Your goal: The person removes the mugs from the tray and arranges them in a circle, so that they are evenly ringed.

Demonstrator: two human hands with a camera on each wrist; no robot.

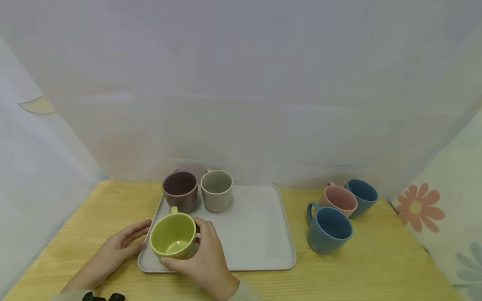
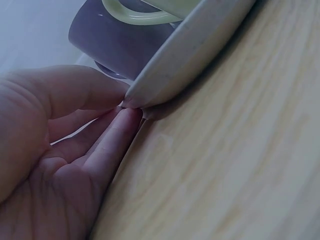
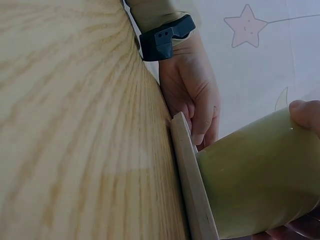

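My right hand grips a lime-green mug around its side, thumb near the front rim. The mug's base meets the front left part of a pale tray, and its handle points to the back. At the tray's left edge my left hand pinches the rim between thumb and fingers. Behind the green mug stand a dark purple mug and a light grey mug, side by side on the tray. In the right wrist view the green mug looms close, partly covering the tray.
To the right of the tray, on the wooden table, are a blue mug, a pink mug and another blue mug, grouped closely. A pale curtain rises behind the table's back edge.
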